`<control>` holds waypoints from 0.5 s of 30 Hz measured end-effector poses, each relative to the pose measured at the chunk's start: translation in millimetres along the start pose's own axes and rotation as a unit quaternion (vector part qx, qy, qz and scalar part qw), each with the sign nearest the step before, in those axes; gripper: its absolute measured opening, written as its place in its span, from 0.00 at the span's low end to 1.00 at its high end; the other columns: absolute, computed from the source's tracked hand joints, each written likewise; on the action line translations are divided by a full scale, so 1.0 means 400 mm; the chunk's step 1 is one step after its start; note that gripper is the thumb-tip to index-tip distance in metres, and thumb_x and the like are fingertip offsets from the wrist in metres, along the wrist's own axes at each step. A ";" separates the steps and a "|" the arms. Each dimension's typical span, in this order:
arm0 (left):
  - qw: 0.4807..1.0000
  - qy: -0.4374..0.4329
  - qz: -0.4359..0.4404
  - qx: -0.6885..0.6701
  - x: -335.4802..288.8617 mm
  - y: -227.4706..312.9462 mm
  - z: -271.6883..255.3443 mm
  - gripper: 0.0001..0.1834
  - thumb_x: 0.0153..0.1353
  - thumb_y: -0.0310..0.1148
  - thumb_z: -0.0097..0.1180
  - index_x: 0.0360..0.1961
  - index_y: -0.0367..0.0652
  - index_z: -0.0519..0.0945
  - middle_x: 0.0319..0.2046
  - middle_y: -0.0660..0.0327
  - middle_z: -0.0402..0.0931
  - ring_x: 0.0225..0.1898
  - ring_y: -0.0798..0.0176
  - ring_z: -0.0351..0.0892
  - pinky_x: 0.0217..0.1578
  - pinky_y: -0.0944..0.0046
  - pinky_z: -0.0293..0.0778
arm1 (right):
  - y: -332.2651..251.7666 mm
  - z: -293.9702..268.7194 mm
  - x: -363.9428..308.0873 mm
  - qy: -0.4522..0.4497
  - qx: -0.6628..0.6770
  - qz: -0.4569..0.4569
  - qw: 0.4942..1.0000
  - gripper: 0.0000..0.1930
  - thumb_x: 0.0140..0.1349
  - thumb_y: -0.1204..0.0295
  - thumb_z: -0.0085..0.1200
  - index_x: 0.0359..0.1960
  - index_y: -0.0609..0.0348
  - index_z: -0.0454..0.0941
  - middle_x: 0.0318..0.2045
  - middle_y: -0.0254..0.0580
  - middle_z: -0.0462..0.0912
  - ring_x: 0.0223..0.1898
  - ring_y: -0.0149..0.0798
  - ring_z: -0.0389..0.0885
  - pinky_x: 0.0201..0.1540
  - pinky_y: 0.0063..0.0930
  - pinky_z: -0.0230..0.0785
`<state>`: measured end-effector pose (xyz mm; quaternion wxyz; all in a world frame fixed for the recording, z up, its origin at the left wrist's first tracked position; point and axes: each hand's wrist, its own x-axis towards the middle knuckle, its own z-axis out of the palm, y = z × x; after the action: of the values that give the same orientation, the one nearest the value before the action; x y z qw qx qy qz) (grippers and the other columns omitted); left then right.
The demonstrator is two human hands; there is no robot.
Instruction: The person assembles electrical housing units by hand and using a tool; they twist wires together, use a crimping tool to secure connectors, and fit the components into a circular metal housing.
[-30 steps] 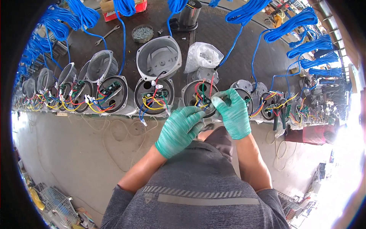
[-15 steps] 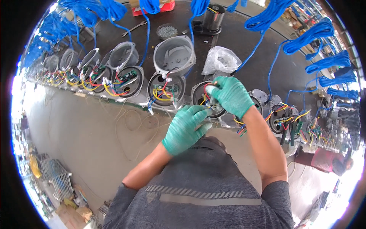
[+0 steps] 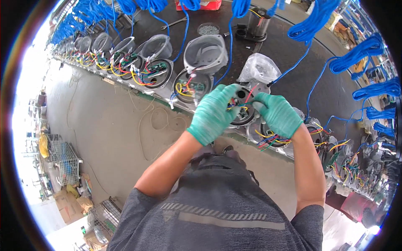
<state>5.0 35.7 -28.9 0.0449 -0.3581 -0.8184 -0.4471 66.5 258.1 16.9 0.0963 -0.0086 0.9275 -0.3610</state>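
One open grey housing (image 3: 244, 122) sits near the front edge of the worktop (image 3: 289, 81), between your two gloved hands, its round mouth facing up toward you. Your left hand (image 3: 214, 112) curves over the left side of its rim, thumb and fingers partly open beside the wiring inside; you cannot tell from this angle whether they grip anything. Your right hand (image 3: 279, 115) comes in from the right, thumb and fingertips pinched together on a thin green wire (image 3: 246, 104). A red wire (image 3: 251, 93) sticks up from the housing between your hands. Just beyond it, farther from the front edge, lies a crumpled clear plastic bag (image 3: 260, 69). Along the same edge to your left, a neighbouring housing (image 3: 192, 85) shows a circuit board and looped yellow wires, with a bowl-shaped grey cover (image 3: 206, 54) tilted behind it. To your right, a bundle of coloured wires (image 3: 276, 140) spills toward the front edge. Toward the worktop's far edge are a dish of small metal parts (image 3: 208, 30), a shiny metal cylinder (image 3: 257, 25), a wrench (image 3: 173, 23) and coiled blue cables (image 3: 312, 25).
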 end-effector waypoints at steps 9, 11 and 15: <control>0.990 0.056 -0.104 -0.075 -0.034 0.004 0.038 0.20 0.60 0.21 0.72 0.52 0.42 0.81 0.37 0.66 0.79 0.33 0.71 0.76 0.38 0.66 0.77 | 0.046 0.001 -0.022 0.045 -0.050 -0.091 0.994 0.12 0.72 0.66 0.60 0.47 0.59 0.87 0.37 0.59 0.87 0.40 0.64 0.84 0.45 0.50 0.77; 0.996 0.004 -0.082 -0.041 -0.034 0.016 0.036 0.14 0.61 0.21 0.72 0.47 0.42 0.84 0.36 0.65 0.80 0.33 0.71 0.78 0.37 0.66 0.78 | 0.049 0.011 -0.030 0.045 -0.058 -0.073 0.995 0.12 0.71 0.65 0.60 0.47 0.59 0.87 0.37 0.58 0.87 0.39 0.63 0.85 0.45 0.50 0.77; 0.998 -0.039 -0.017 0.051 -0.034 0.035 0.041 0.12 0.63 0.27 0.71 0.47 0.43 0.89 0.36 0.58 0.81 0.31 0.59 0.80 0.36 0.61 0.78 | 0.040 0.030 -0.044 0.071 -0.063 -0.105 0.990 0.12 0.71 0.64 0.61 0.45 0.59 0.87 0.36 0.56 0.87 0.38 0.62 0.84 0.43 0.50 0.78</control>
<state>27.8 45.6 -34.0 0.0240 -0.3585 -0.8474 -0.3910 86.7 263.3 0.5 -0.0091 -0.0865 0.9469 -0.3094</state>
